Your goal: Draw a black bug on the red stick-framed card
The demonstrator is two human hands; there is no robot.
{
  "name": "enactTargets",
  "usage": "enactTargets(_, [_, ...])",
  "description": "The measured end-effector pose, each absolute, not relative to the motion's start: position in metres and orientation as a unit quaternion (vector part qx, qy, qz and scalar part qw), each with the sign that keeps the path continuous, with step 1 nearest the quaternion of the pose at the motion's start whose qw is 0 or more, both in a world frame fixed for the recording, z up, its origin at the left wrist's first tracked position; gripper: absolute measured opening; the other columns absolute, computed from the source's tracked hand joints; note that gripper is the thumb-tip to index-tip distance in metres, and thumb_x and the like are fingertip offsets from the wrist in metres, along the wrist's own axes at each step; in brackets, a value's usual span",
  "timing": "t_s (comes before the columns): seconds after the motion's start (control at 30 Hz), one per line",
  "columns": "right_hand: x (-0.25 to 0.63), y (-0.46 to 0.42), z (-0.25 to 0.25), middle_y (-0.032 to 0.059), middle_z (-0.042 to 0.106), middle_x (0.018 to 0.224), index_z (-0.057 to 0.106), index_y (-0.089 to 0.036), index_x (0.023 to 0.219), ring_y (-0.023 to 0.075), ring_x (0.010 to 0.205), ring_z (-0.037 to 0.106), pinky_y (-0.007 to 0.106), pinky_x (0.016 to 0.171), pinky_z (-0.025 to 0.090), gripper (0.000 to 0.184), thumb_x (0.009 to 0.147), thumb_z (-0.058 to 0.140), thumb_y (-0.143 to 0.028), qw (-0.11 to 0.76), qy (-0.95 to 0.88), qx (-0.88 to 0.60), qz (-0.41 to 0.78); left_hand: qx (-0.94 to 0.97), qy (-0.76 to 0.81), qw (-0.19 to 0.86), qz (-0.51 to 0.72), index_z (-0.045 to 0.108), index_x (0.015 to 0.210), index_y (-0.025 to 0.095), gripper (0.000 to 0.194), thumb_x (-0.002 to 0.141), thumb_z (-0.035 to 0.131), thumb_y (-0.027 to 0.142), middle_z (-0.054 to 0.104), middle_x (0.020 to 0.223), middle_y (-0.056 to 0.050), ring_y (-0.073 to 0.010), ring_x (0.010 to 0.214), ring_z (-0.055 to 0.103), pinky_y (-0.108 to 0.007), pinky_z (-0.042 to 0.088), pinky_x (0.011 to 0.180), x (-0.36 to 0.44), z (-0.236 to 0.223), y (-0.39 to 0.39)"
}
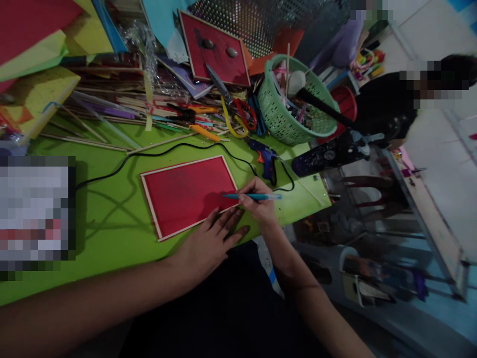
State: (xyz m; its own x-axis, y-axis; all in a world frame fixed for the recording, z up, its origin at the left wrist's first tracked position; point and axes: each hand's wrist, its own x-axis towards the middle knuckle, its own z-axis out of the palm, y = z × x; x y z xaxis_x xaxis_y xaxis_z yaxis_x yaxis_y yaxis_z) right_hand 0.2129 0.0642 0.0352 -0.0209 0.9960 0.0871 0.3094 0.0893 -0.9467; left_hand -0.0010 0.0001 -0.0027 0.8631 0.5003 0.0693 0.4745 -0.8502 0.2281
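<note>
A red board with a pale wooden frame [186,194] lies flat on the green table [112,223]. My left hand [214,241] rests open, fingers spread flat, on the board's near corner. My right hand [257,199] is closed round a light blue pen [255,196] held level, its tip over the board's right edge. The two hands are close together at that corner.
A blue glue gun [265,160] with a black cable [156,151] lies beyond the board. Further back are wooden sticks, scissors [233,112], a second red board [216,49] and a green basket [286,114]. Coloured paper piles at left. A person in black [387,109] sits at right.
</note>
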Motion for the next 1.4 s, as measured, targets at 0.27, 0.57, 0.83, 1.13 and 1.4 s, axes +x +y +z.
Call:
enactTargets(0.27, [0.215, 0.064, 0.034, -0.0034, 0.067, 0.069, 0.069, -0.027, 0.081, 0.0160, 0.061, 0.058, 0.029, 0.058, 0.045, 0.019, 0.087, 0.083, -0.038, 0.451, -0.602, -0.536, 0.383, 0.959, 0.254, 0.101, 0.068, 0.048, 0.182, 0.031, 0.096, 0.100, 0.090, 0.058, 0.038, 0.194, -0.019, -0.0365, 0.180, 0.039, -0.057, 0.037, 0.143, 0.001, -0.006, -0.001])
enactTargets(0.57, [0.217, 0.064, 0.032, -0.0028, 0.068, 0.071, 0.068, -0.027, 0.082, 0.0168, 0.063, 0.058, 0.030, 0.060, 0.046, 0.019, 0.087, 0.082, -0.039, 0.437, -0.602, -0.544, 0.388, 0.958, 0.257, 0.098, 0.081, 0.045, 0.183, 0.032, 0.098, 0.100, 0.089, 0.060, 0.038, 0.195, -0.017, -0.0355, 0.181, 0.036, -0.056, 0.034, 0.144, -0.001, -0.011, -0.002])
enactTargets(0.83, [0.217, 0.063, 0.031, -0.0032, 0.066, 0.071, 0.068, -0.027, 0.083, 0.0165, 0.062, 0.058, 0.031, 0.060, 0.046, 0.018, 0.089, 0.082, -0.038, 0.433, -0.602, -0.546, 0.390, 0.957, 0.260, 0.095, 0.088, 0.045, 0.184, 0.031, 0.102, 0.098, 0.092, 0.059, 0.030, 0.197, -0.019, -0.0372, 0.180, 0.038, -0.056, 0.035, 0.143, 0.000, -0.013, -0.003])
enactTargets(1.13, [0.215, 0.064, 0.035, -0.0028, 0.067, 0.071, 0.068, -0.027, 0.081, 0.0167, 0.063, 0.058, 0.031, 0.061, 0.047, 0.018, 0.088, 0.081, -0.037, 0.424, -0.612, -0.545, 0.385, 0.958, 0.256, 0.104, 0.075, 0.046, 0.183, 0.031, 0.098, 0.100, 0.090, 0.058, 0.042, 0.192, -0.018, -0.0357, 0.179, 0.040, -0.056, 0.036, 0.143, -0.001, -0.009, -0.001])
enactTargets(1.4, [0.217, 0.064, 0.032, -0.0029, 0.067, 0.070, 0.068, -0.027, 0.082, 0.0171, 0.064, 0.058, 0.031, 0.061, 0.048, 0.021, 0.088, 0.082, -0.041, 0.414, -0.610, -0.555, 0.387, 0.959, 0.256, 0.108, 0.063, 0.045, 0.184, 0.030, 0.098, 0.101, 0.089, 0.058, 0.039, 0.194, -0.019, -0.0362, 0.180, 0.038, -0.057, 0.033, 0.144, 0.000, -0.005, -0.001])
